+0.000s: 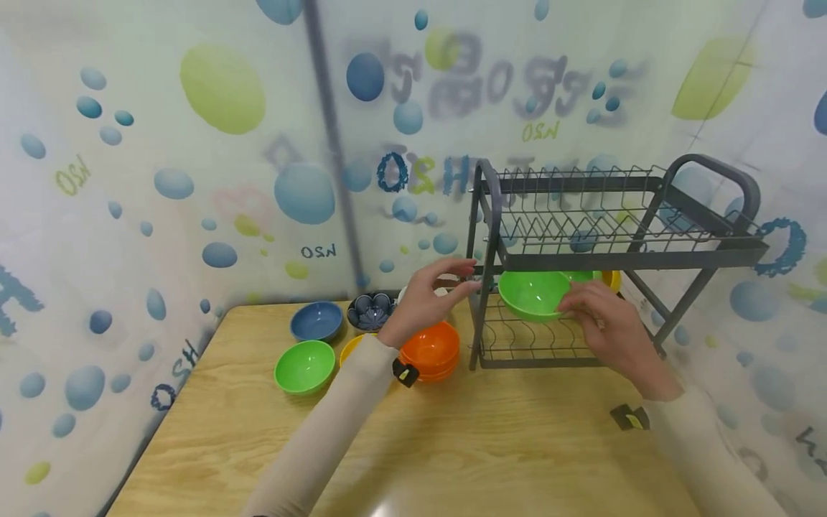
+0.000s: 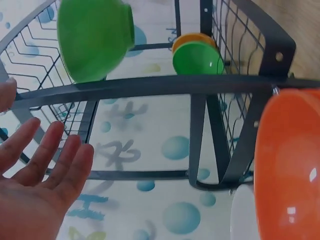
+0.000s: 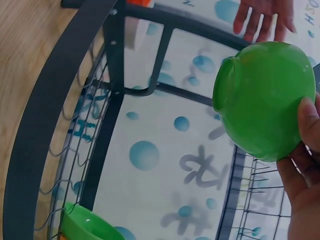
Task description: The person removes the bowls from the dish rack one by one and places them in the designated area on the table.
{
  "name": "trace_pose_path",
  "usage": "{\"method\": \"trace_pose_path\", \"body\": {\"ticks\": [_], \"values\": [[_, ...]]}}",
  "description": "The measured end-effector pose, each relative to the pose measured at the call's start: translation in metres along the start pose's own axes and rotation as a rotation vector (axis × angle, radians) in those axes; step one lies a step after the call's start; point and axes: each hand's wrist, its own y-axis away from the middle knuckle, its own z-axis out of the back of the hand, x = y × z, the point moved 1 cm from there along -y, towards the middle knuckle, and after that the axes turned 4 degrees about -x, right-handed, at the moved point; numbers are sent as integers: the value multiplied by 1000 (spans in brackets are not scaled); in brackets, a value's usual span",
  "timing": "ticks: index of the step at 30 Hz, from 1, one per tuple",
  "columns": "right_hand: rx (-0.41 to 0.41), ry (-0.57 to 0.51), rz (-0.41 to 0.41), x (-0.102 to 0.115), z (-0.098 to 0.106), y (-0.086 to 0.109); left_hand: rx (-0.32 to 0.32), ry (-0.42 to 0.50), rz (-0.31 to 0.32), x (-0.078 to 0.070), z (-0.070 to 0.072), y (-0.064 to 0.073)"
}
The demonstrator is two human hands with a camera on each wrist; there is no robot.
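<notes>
My right hand [image 1: 604, 319] pinches the rim of a green bowl [image 1: 531, 296], holding it between the two tiers of a dark metal dish rack [image 1: 633, 260]. In the right wrist view the thumb and fingers grip this bowl [image 3: 267, 102] at its edge. Another green bowl [image 2: 197, 59] stands farther along the lower tier, against a yellow-orange bowl [image 2: 192, 38]. My left hand [image 1: 431, 298] is at the rack's left end, palm turned toward it. Its fingers are spread and hold nothing.
Left of the rack on the wooden table [image 1: 478, 445] are stacked orange bowls [image 1: 429, 350], a green bowl [image 1: 305, 368], a blue bowl [image 1: 316, 322] and a dark flower-shaped bowl [image 1: 371, 314]. A yellow bowl [image 1: 352, 347] and a white dish [image 2: 244, 215] are partly hidden. A patterned curtain hangs behind.
</notes>
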Motion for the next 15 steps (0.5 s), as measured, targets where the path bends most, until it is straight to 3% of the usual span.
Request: {"method": "trace_pose_path", "body": {"ticks": [8,15], "values": [[-9,-159,53,20,2,-3,-16,-165,-135,-11,23,31],[-3,-250,79,34,-6,-6,30,-244,-388,-33,26,52]]}}
